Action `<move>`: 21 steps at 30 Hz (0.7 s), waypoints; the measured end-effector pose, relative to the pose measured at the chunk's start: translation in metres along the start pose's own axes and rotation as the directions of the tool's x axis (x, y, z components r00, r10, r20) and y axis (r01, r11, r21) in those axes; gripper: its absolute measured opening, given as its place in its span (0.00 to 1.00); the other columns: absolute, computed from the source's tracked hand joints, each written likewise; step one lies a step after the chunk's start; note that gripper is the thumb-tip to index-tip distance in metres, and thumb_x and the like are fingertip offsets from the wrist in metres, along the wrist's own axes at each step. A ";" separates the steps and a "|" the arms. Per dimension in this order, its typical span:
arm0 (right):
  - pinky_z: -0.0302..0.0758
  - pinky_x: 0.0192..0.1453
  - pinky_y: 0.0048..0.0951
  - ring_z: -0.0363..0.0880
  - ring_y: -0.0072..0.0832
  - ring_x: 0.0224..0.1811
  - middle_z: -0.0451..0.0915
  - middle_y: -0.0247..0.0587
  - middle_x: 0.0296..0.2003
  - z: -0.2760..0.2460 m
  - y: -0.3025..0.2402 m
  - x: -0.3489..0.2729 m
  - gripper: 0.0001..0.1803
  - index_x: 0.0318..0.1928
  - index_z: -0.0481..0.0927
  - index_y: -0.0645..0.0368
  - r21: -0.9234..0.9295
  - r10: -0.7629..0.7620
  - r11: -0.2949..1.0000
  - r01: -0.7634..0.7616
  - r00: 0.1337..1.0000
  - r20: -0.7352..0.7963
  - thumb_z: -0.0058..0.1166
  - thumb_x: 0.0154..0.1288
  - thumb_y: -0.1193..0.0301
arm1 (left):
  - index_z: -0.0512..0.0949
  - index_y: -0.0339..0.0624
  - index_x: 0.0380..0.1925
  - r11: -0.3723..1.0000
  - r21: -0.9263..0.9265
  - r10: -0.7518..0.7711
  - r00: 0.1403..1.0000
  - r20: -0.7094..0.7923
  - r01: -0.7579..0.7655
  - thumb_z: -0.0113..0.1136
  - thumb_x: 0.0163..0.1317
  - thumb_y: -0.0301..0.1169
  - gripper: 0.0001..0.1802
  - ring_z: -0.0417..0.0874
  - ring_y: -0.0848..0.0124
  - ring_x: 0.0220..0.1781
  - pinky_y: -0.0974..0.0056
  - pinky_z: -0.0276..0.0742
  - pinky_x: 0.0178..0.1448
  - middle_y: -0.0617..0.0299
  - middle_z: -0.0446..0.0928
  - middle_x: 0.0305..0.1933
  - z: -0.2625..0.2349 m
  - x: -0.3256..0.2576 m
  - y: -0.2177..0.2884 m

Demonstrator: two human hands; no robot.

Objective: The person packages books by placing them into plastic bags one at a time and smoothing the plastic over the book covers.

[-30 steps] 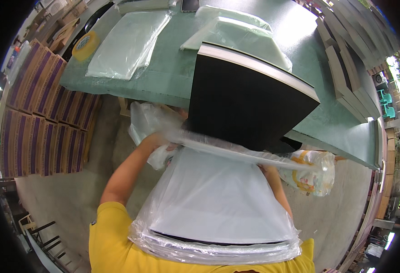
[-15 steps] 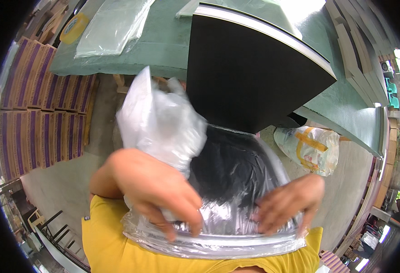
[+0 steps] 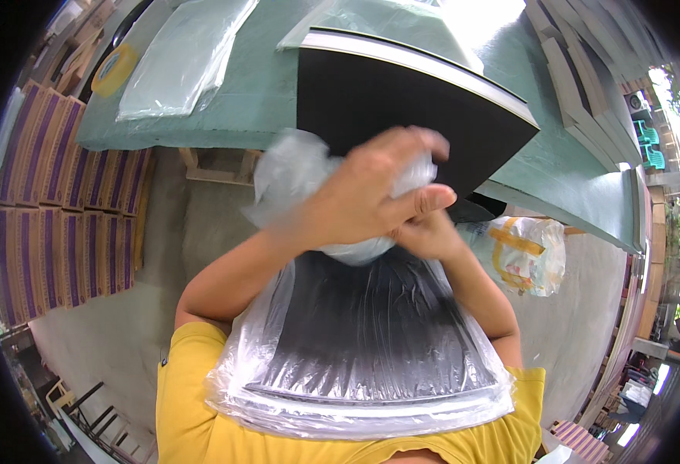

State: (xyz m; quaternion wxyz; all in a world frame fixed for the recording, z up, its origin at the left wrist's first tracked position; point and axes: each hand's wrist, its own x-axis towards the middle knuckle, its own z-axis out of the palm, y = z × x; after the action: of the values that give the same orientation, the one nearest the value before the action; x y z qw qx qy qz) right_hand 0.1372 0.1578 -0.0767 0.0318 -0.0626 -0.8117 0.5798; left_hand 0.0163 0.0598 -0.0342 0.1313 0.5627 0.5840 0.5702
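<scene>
A clear plastic bag (image 3: 247, 348) covers a black, flat slab (image 3: 363, 325) that leans against my yellow shirt. Its white lower edge shows through the film. The bag's loose far end is bunched into a cloudy wad (image 3: 289, 170) under my hands. Across this wad reaches my left hand (image 3: 371, 182), fingers bent over the film and slightly blurred, thumb apart from them. My right hand (image 3: 429, 232) is beneath and beside it, its fingers mostly hidden. Beyond the hands, a large black panel (image 3: 371, 100) with a white far edge rests on the green table.
On the green table (image 3: 259, 104) lie a stack of clear plastic bags (image 3: 185, 62) and a yellow tape roll (image 3: 114, 69). White-edged panels (image 3: 583, 93) sit at the right. Brown cartons (image 3: 61, 247) are stacked at left. A taped plastic bundle (image 3: 521, 255) is below the table.
Both hands have moved from the slab's near end to the bag's bunched far end, and now overlap there. The wad of film has been drawn rightward and lower.
</scene>
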 end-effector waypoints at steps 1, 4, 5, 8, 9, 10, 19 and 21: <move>0.71 0.39 0.22 0.73 0.20 0.34 0.76 0.35 0.32 -0.005 -0.017 0.007 0.17 0.39 0.72 0.66 0.361 0.005 0.932 0.030 0.995 -0.097 0.58 0.53 0.66 | 0.72 0.38 0.39 0.993 -0.046 -0.112 0.994 -0.008 0.112 0.60 0.49 0.34 0.18 0.74 0.68 0.39 0.66 0.69 0.43 0.57 0.73 0.39 -0.012 0.007 0.012; 0.70 0.40 0.20 0.72 0.19 0.36 0.74 0.33 0.34 -0.018 -0.036 0.004 0.21 0.42 0.70 0.62 0.600 0.057 0.789 0.132 0.957 -0.285 0.63 0.46 0.74 | 0.72 0.34 0.39 0.863 -0.251 -0.426 0.899 0.105 0.438 0.63 0.44 0.28 0.20 0.75 0.73 0.36 0.68 0.70 0.42 0.60 0.75 0.35 -0.045 0.002 0.013; 0.70 0.42 0.21 0.71 0.19 0.39 0.74 0.34 0.37 -0.021 -0.029 -0.001 0.25 0.45 0.69 0.62 0.552 0.052 0.829 0.094 0.968 -0.244 0.64 0.45 0.75 | 0.72 0.34 0.39 0.775 -0.312 -0.521 0.835 0.178 0.550 0.64 0.42 0.26 0.21 0.75 0.74 0.35 0.68 0.71 0.42 0.61 0.75 0.33 -0.055 0.000 0.009; 0.68 0.46 0.24 0.70 0.20 0.41 0.73 0.33 0.39 -0.016 -0.006 -0.019 0.31 0.49 0.67 0.63 0.376 0.111 0.924 -0.065 0.989 -0.101 0.66 0.42 0.73 | 0.74 0.35 0.34 0.744 -0.476 -0.527 0.850 0.015 0.470 0.67 0.41 0.27 0.18 0.76 0.76 0.31 0.70 0.72 0.38 0.64 0.76 0.27 -0.073 -0.003 0.001; 0.68 0.46 0.24 0.71 0.21 0.41 0.74 0.33 0.39 -0.015 0.005 -0.024 0.30 0.47 0.69 0.63 0.357 0.143 0.926 -0.123 0.989 -0.030 0.66 0.42 0.74 | 0.74 0.34 0.34 0.791 -0.419 -0.486 0.874 0.014 0.447 0.67 0.42 0.28 0.18 0.75 0.76 0.31 0.71 0.72 0.37 0.63 0.75 0.27 -0.073 -0.004 -0.001; 0.68 0.46 0.23 0.71 0.21 0.41 0.74 0.34 0.38 -0.015 0.012 -0.027 0.28 0.46 0.70 0.63 0.332 0.175 0.925 -0.182 0.983 0.051 0.66 0.42 0.74 | 0.73 0.34 0.34 0.832 -0.362 -0.448 0.894 0.007 0.420 0.66 0.42 0.29 0.18 0.75 0.76 0.30 0.72 0.72 0.37 0.62 0.75 0.27 -0.073 -0.008 -0.002; 0.69 0.49 0.26 0.71 0.25 0.44 0.73 0.39 0.41 -0.015 -0.010 -0.011 0.27 0.47 0.68 0.64 0.658 0.254 0.752 0.042 0.903 -0.347 0.64 0.43 0.76 | 0.67 0.39 0.47 0.660 -0.317 -0.574 0.729 0.373 0.681 0.61 0.49 0.41 0.27 0.69 0.79 0.25 0.73 0.67 0.28 0.65 0.70 0.26 -0.038 -0.032 0.002; 0.69 0.48 0.26 0.72 0.24 0.43 0.74 0.38 0.40 -0.009 -0.014 -0.015 0.27 0.46 0.68 0.64 0.652 0.234 0.755 0.065 0.903 -0.361 0.64 0.44 0.76 | 0.72 0.40 0.38 0.604 -0.295 -0.644 0.672 0.366 0.740 0.60 0.51 0.38 0.17 0.68 0.80 0.23 0.74 0.65 0.27 0.67 0.70 0.23 -0.022 -0.037 0.001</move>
State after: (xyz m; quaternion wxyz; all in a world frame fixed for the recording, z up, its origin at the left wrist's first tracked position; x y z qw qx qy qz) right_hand 0.1524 0.1598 -0.0601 0.1988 -0.2084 -0.5291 0.7982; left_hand 0.0111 0.0183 -0.0445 0.5247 0.3081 0.6007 0.5185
